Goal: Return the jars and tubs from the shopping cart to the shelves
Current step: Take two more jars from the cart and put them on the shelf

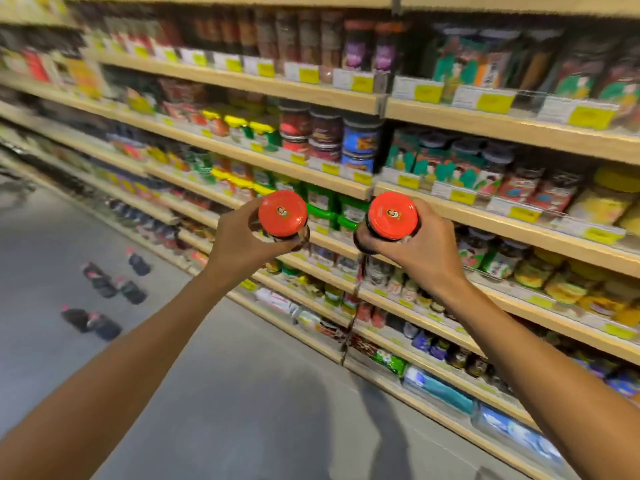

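From the head camera, I hold both arms stretched out toward the shelves point(450, 216), which run from the near right to the far left and are packed with jars, tubs and packets behind yellow price tags point(427, 92). My left hand point(239, 242) is wrapped around a jar with a red lid point(283, 213), fingers closed on its dark body just under the lid. My right hand point(420, 244) grips a second red-lidded jar point(392, 215) the same way. The two jars are level with each other, a small gap between them, both in front of a middle shelf. On the grey floor point(242, 393) at the left lie several dark bottles point(100, 282). The picture is blurred.
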The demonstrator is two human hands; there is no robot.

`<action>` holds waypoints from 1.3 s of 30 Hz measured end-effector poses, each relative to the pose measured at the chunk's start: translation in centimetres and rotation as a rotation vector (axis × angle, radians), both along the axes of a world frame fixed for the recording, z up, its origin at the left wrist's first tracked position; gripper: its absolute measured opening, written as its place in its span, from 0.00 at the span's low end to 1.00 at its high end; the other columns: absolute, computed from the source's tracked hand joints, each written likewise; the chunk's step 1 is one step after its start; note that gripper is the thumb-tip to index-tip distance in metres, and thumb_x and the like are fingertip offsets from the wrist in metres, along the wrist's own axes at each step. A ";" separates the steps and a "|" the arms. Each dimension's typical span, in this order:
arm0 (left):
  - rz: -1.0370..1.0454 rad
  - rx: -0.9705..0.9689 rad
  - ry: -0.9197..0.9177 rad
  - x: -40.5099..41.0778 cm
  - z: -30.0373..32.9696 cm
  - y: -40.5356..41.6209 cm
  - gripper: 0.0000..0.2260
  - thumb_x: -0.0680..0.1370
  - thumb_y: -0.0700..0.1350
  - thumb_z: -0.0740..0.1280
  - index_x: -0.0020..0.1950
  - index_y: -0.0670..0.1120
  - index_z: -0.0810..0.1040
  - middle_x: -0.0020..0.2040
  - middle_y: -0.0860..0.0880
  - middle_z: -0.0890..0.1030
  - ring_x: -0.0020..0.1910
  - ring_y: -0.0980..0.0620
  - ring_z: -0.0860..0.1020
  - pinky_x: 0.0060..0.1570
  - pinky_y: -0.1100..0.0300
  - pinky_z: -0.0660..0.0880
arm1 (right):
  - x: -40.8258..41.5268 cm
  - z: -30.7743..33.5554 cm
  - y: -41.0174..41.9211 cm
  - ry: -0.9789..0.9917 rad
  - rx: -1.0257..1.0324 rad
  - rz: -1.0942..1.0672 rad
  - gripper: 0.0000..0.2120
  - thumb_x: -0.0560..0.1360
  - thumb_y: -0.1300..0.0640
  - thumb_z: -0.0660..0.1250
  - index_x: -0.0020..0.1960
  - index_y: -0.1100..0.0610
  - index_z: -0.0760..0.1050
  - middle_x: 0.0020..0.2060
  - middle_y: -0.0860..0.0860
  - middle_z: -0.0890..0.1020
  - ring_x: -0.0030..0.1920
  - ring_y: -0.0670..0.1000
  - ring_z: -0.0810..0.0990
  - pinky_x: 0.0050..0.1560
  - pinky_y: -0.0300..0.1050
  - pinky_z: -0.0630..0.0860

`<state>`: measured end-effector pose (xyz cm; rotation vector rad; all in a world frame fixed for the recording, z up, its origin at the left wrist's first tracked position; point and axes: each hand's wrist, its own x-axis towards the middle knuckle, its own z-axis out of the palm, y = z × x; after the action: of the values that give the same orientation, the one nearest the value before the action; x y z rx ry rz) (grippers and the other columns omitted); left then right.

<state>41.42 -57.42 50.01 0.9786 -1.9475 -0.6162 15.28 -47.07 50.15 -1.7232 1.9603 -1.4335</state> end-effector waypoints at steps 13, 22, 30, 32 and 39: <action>0.193 -0.030 0.059 18.3 0.0 -8.0 0.30 0.65 0.51 0.83 0.64 0.47 0.79 0.55 0.52 0.83 0.54 0.56 0.82 0.52 0.70 0.77 | 16.9 0.5 -13.6 -0.011 -0.023 0.173 0.34 0.65 0.41 0.80 0.67 0.48 0.73 0.53 0.38 0.77 0.51 0.38 0.76 0.50 0.25 0.69; 0.216 -0.034 0.079 24.8 -0.3 -14.4 0.33 0.64 0.50 0.83 0.66 0.46 0.78 0.57 0.50 0.83 0.56 0.53 0.81 0.57 0.63 0.78 | 23.5 -0.2 -20.9 -0.022 -0.034 0.208 0.36 0.64 0.40 0.80 0.67 0.48 0.73 0.52 0.36 0.77 0.53 0.43 0.78 0.57 0.44 0.78; 0.240 0.003 0.082 25.9 -1.3 -23.0 0.32 0.64 0.43 0.82 0.66 0.43 0.77 0.54 0.51 0.81 0.52 0.58 0.79 0.49 0.79 0.72 | 25.5 -1.4 -29.9 -0.025 -0.033 0.189 0.37 0.63 0.39 0.80 0.67 0.49 0.74 0.55 0.42 0.80 0.55 0.47 0.79 0.55 0.45 0.79; 0.231 0.007 0.078 25.8 -1.3 -25.9 0.32 0.65 0.42 0.82 0.66 0.44 0.77 0.54 0.52 0.81 0.52 0.61 0.78 0.48 0.80 0.71 | 25.8 -1.9 -33.0 -0.028 -0.032 0.181 0.38 0.63 0.39 0.80 0.68 0.49 0.73 0.56 0.44 0.80 0.55 0.46 0.78 0.53 0.38 0.77; 0.193 0.056 0.049 26.1 -0.2 -37.4 0.33 0.63 0.48 0.82 0.66 0.46 0.78 0.54 0.57 0.82 0.54 0.62 0.79 0.52 0.77 0.73 | 27.1 -1.6 -43.6 -0.068 0.007 0.164 0.34 0.63 0.44 0.82 0.66 0.49 0.73 0.52 0.42 0.79 0.52 0.45 0.77 0.48 0.34 0.74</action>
<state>67.57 -94.84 49.85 1.1596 -1.7760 -0.5809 42.36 -90.63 48.52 -1.7625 1.7436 -1.4068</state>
